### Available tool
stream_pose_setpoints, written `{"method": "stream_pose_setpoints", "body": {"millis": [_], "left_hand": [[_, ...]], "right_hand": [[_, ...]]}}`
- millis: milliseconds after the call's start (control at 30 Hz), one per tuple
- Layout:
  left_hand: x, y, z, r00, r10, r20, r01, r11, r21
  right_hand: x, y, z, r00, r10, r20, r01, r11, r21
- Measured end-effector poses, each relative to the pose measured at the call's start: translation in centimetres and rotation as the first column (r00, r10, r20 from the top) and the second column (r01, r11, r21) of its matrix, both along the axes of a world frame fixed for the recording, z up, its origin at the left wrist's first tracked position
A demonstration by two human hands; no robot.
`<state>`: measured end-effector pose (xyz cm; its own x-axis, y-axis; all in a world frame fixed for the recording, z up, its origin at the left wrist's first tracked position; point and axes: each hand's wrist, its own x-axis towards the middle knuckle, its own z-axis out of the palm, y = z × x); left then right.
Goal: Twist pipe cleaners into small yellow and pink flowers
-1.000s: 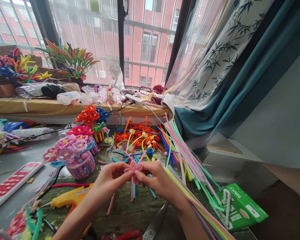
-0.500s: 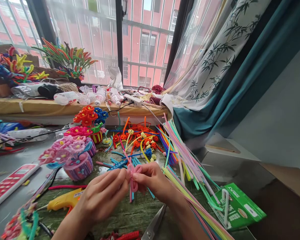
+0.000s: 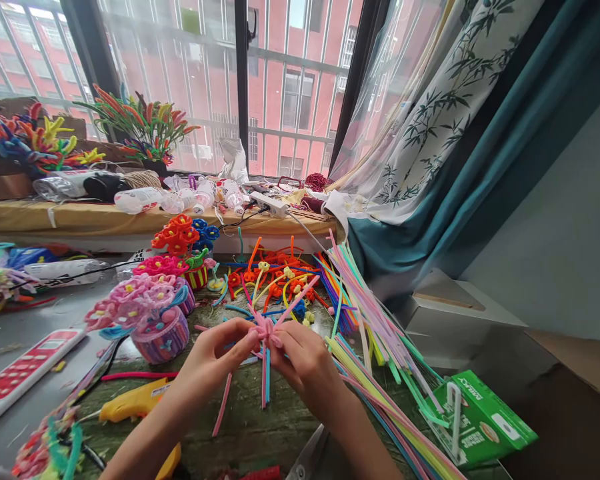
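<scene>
Pink pipe-cleaner flowers (image 3: 140,295) stood in a striped round cup (image 3: 163,337) up and to the left of the left hand (image 3: 215,357), with a white-and-red strip (image 3: 27,377) farther out on that side. A yellow glue gun (image 3: 135,403) lay below and to the left of that hand on the green-stained wooden bench (image 3: 260,447).

The left hand was closed in a narrow pinch on the left side of a pink pipe-cleaner knot (image 3: 267,330). The knot sat between the two hands, held above the bench, with neither hand clearly nearer. Its longest axis ran on a slant: one pink strand (image 3: 300,300) rose up and to the right, while another dropped down and to the left. Pink and blue ends hung straight below it.

The right hand (image 3: 305,363) pinched the knot's right side just as narrowly. Scissors (image 3: 305,460) lay below that hand, partly out of view. To its right spread a bundle of pastel pipe cleaners (image 3: 380,393), and beyond that lay a green box (image 3: 480,420).
</scene>
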<state>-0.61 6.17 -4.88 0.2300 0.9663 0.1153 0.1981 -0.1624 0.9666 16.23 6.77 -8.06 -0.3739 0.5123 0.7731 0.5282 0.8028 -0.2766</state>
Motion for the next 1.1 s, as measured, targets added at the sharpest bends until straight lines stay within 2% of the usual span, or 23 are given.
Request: {"method": "stream_pose_setpoints", "body": {"millis": [67, 167, 300, 400, 500, 567, 633, 733, 833, 933, 967, 1000, 1033, 1067, 1100], "left_hand": [[0.1, 0.1, -0.3, 1.0, 0.003, 0.01, -0.003, 1.0, -0.024], [0.3, 0.3, -0.7, 0.999, -0.008, 0.053, 0.011, 0.998, -0.065], [0.3, 0.3, -1.0, 0.992, -0.006, 0.126, 0.012, 0.999, -0.052], [0.1, 0.2, -1.2, 0.998, 0.012, 0.069, -0.015, 0.999, 0.046], [-0.2, 0.1, -1.4, 0.993, 0.064, -0.102, -0.034, 0.963, 0.268], [-0.4, -0.1, -1.4, 0.974, 0.106, -0.198, -0.006, 0.894, 0.448], [-0.4, -0.2, -1.2, 0.961, 0.123, -0.249, 0.05, 0.805, 0.591], [-0.4, -0.4, -0.8, 0.952, 0.117, -0.283, 0.132, 0.678, 0.723], [-0.3, -0.8, -0.6, 0.944, 0.115, -0.309, 0.179, 0.608, 0.774], [-0.1, -1.3, -0.7, 0.936, 0.166, -0.311, 0.171, 0.557, 0.813], [-0.1, -1.4, -0.7, 0.933, 0.179, -0.313, 0.17, 0.546, 0.82], [-0.1, -1.4, -0.7, 0.931, 0.176, -0.32, 0.178, 0.546, 0.819], [-0.1, -1.3, -0.6, 0.933, 0.165, -0.321, 0.179, 0.562, 0.808], [-0.2, -1.1, -0.6, 0.937, 0.155, -0.311, 0.162, 0.596, 0.786], [-0.2, -0.8, -0.5, 0.943, 0.16, -0.29, 0.122, 0.646, 0.753]], "right_hand": [[-0.1, 0.1, 0.0, 0.999, -0.017, 0.04, 0.015, 0.999, 0.052], [-0.3, 0.2, -0.2, 0.998, -0.016, 0.068, 0.012, 0.999, 0.05], [-0.1, 0.1, -0.5, 0.998, 0.043, 0.052, -0.038, 0.995, -0.092], [-0.1, 0.0, -0.4, 0.996, 0.088, 0.007, -0.084, 0.969, -0.23], [0.0, -0.1, 0.2, 0.985, 0.128, -0.119, -0.164, 0.909, -0.383], [0.0, -0.2, 0.6, 0.964, 0.15, -0.218, -0.241, 0.841, -0.484], [0.2, -0.2, 0.9, 0.928, 0.173, -0.329, -0.341, 0.747, -0.571], [0.5, -0.1, 1.0, 0.837, 0.192, -0.513, -0.529, 0.526, -0.666], [0.6, 0.1, 0.4, 0.712, 0.162, -0.683, -0.694, 0.303, -0.653], [0.3, 0.2, -0.3, 0.56, 0.06, -0.826, -0.825, 0.126, -0.551], [0.2, 0.3, -0.4, 0.533, 0.037, -0.845, -0.844, 0.087, -0.529], [0.1, 0.3, -0.4, 0.526, 0.031, -0.85, -0.849, 0.084, -0.522], [0.1, 0.3, -0.3, 0.539, 0.043, -0.841, -0.839, 0.113, -0.532], [0.0, 0.2, -0.1, 0.57, 0.068, -0.819, -0.815, 0.176, -0.552], [-0.1, 0.2, 0.1, 0.613, 0.092, -0.785, -0.775, 0.263, -0.574]]}}
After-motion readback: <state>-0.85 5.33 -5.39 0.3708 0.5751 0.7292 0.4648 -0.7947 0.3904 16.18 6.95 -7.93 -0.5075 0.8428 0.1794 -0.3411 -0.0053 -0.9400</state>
